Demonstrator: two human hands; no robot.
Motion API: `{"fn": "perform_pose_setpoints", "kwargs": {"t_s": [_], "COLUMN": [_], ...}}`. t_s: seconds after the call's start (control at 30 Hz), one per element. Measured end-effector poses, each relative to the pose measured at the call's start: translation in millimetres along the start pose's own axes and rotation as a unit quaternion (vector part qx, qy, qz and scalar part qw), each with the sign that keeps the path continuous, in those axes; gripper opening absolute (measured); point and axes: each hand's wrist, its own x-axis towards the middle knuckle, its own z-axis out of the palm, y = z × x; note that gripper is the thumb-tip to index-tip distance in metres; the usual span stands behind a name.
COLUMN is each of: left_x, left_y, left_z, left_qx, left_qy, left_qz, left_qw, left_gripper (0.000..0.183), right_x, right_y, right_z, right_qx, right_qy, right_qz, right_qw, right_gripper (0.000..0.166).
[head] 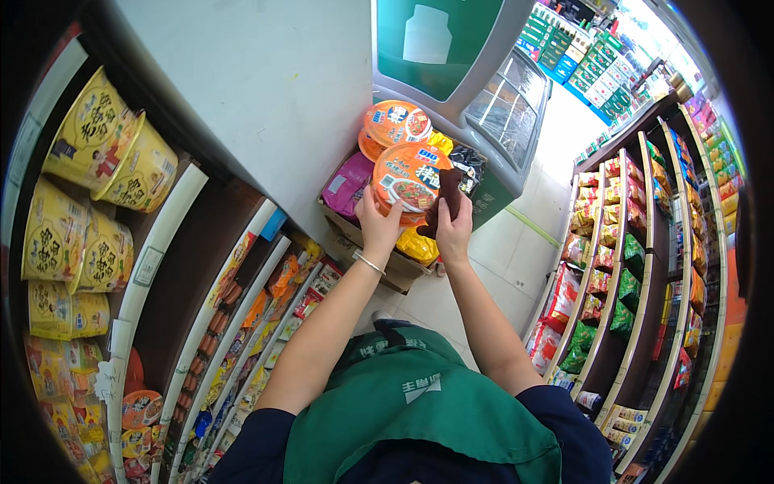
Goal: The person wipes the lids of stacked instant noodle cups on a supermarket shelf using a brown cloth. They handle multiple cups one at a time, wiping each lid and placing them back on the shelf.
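Note:
My left hand (380,224) grips the near side of an orange instant noodle bowl (406,168), its printed lid facing up. Another orange bowl shows just beneath its near rim. My right hand (455,233) holds a dark brown cloth (448,189) against the right side of the bowl. Just beyond, a second orange-lidded noodle bowl (393,121) rests on goods in an open cardboard carton (390,269). Purple packages (349,186) and a yellow packet (417,246) lie in the carton below my hands.
A chest freezer (505,115) stands behind the carton, beside a white panel (260,91). Shelves on the left carry yellow noodle tubs (91,139) and orange noodle bowls (142,408). Across the tiled floor (499,266), right-hand shelves hold bagged snacks (629,260). Stacked cartons (598,72) stand farther back.

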Motion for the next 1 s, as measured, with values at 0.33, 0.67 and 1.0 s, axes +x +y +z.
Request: {"fn": "perform_pose_setpoints", "kwargs": {"t_s": [0.33,0.67,1.0], "left_x": [-34.6,-115.5,-231.4], "left_y": [28.7,-7.6,-51.7], "left_z": [-102.3,-313.2,-510.5], "left_qx": [-0.14,-0.037,-0.092], "left_qy": [-0.032,0.252,0.492], "left_qz": [0.125,0.094,0.038], "left_qw": [0.982,0.962,0.865], "left_gripper": [0.033,0.03,0.029], "right_x": [-55.9,-224.6,-434.5], "right_y": [-29.1,-57.0,-77.8], "right_z": [97.5,251.9,368.5], "right_qx": [-0.087,0.028,0.065], "right_qy": [-0.158,-0.451,-0.617], "right_qz": [-0.111,-0.029,0.052], "right_qw": [0.977,0.892,0.783], "right_gripper": [0.033,0.034,0.046]}}
